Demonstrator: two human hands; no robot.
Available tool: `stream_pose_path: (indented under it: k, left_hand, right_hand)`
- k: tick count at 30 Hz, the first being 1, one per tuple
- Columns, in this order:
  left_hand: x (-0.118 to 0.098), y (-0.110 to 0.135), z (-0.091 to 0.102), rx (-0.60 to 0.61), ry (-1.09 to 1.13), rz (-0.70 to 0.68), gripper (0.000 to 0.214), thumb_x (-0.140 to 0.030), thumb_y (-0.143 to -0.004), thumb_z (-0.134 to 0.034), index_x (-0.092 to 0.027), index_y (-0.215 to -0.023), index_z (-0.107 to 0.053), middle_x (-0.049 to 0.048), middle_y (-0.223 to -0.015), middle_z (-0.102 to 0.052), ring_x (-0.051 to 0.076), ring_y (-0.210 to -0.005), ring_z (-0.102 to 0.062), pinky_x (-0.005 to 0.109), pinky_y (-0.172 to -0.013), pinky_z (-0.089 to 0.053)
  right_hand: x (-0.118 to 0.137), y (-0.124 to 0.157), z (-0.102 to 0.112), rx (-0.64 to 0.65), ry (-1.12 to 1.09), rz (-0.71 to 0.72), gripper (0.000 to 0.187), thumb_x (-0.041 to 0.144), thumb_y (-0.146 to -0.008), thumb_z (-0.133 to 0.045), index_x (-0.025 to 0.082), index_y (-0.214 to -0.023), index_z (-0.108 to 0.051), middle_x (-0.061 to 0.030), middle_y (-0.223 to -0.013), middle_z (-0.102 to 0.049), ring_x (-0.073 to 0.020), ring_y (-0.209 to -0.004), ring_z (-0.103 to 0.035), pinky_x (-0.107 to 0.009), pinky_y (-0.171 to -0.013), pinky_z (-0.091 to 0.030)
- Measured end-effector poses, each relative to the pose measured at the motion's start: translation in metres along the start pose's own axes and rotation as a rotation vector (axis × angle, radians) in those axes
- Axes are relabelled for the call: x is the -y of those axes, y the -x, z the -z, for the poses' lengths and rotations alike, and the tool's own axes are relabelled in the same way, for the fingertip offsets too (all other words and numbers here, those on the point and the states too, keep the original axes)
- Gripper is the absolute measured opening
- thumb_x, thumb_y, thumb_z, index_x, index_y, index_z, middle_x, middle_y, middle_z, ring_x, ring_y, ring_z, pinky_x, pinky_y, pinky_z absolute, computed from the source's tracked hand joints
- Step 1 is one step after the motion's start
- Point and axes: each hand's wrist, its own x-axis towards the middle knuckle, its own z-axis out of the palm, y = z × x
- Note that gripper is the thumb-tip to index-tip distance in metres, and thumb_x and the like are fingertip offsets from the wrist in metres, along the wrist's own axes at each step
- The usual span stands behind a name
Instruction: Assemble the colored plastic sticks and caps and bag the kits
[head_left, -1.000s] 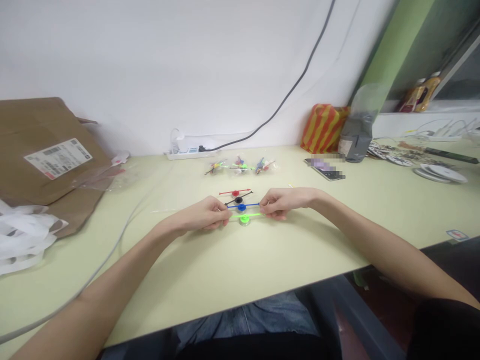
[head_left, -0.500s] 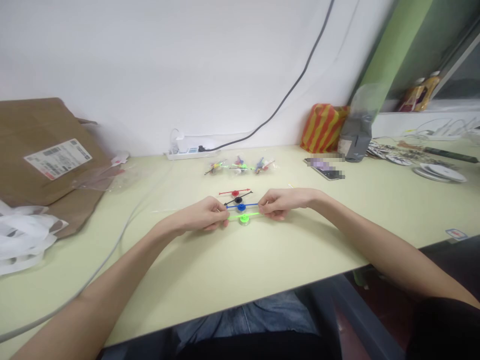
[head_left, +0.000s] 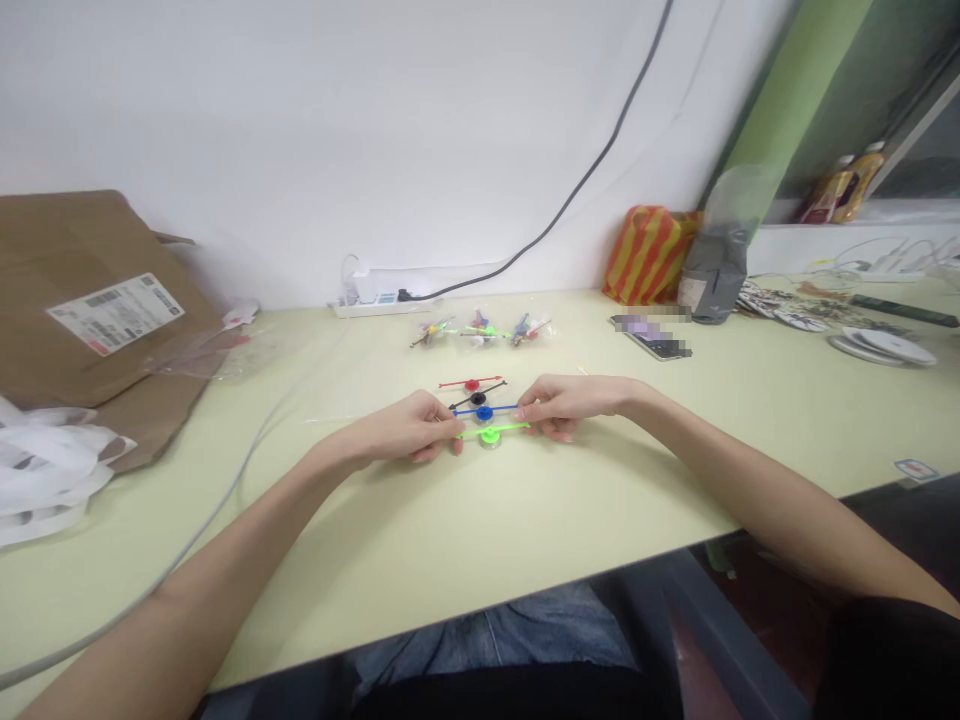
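Note:
A green stick with a round hub lies across the pale table between my hands. My left hand pinches its left end and my right hand pinches its right end, fingers closed on both. Just behind it lie three similar pieces in a row: a blue one, a black one and a red one. None of these three is touched, though the blue one's ends come close to my fingertips.
Three small clear bags of coloured parts lie further back, with a white power strip by the wall. A brown parcel and white plastic sit left. A phone, striped bag and discs are right.
Both hands stay pinched on the green piece; its right end has lifted slightly. The camera has shifted a little.

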Motion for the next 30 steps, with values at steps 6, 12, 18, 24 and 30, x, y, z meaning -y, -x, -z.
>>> stream_pose_path:
  k: [6,12,18,24,30]
  left_hand:
    - [-0.0002,0.0003,0.0005,0.004,-0.003,-0.018,0.050,-0.061,-0.086,-0.056,-0.014,-0.085,-0.072,-0.0018,-0.049,-0.048,0.010,-0.046,-0.034,0.023,-0.047,-0.026]
    - [0.0019,-0.0001,0.0011,0.016,-0.010,-0.048,0.054,-0.064,-0.088,-0.052,-0.014,-0.085,-0.071,-0.0018,-0.050,-0.049,0.010,-0.047,-0.034,0.023,-0.048,-0.027]
    - [0.0038,-0.0020,0.0013,0.018,-0.018,-0.042,0.055,-0.064,-0.090,-0.050,-0.013,-0.085,-0.072,-0.0018,-0.049,-0.048,0.009,-0.047,-0.033,0.023,-0.048,-0.026]
    - [0.0043,-0.0025,0.0008,0.005,-0.033,-0.045,0.055,-0.064,-0.089,-0.051,-0.013,-0.083,-0.071,-0.0016,-0.050,-0.048,0.009,-0.047,-0.035,0.023,-0.048,-0.027]
    - [0.0041,-0.0024,-0.0008,0.018,0.028,0.009,0.059,-0.071,-0.086,-0.053,-0.013,-0.088,-0.068,-0.0027,-0.050,-0.046,0.009,-0.042,-0.033,0.022,-0.042,-0.024]
  right_hand:
    - [0.0001,-0.0009,-0.0020,0.022,0.003,0.029,0.049,0.060,-0.089,-0.060,0.012,-0.085,-0.066,0.0018,-0.054,-0.055,-0.0085,-0.050,-0.047,-0.023,-0.051,-0.032]
    - [-0.0019,-0.0041,-0.0054,0.019,-0.009,0.031,0.050,0.061,-0.090,-0.058,0.012,-0.083,-0.065,0.0019,-0.053,-0.055,-0.0082,-0.048,-0.047,-0.022,-0.049,-0.032]
    - [-0.0019,-0.0056,-0.0063,0.001,-0.026,0.041,0.046,0.058,-0.086,-0.065,0.012,-0.079,-0.063,0.0032,-0.053,-0.055,-0.0072,-0.048,-0.044,-0.022,-0.048,-0.031]
    - [-0.0031,-0.0065,-0.0057,0.007,-0.013,0.033,0.045,0.057,-0.086,-0.065,0.013,-0.077,-0.063,0.0029,-0.053,-0.055,-0.0070,-0.047,-0.043,-0.022,-0.047,-0.030]
    - [-0.0058,-0.0093,-0.0068,-0.021,-0.038,0.010,0.044,0.056,-0.084,-0.066,0.014,-0.074,-0.060,0.0025,-0.053,-0.056,-0.0070,-0.046,-0.044,-0.022,-0.046,-0.030]
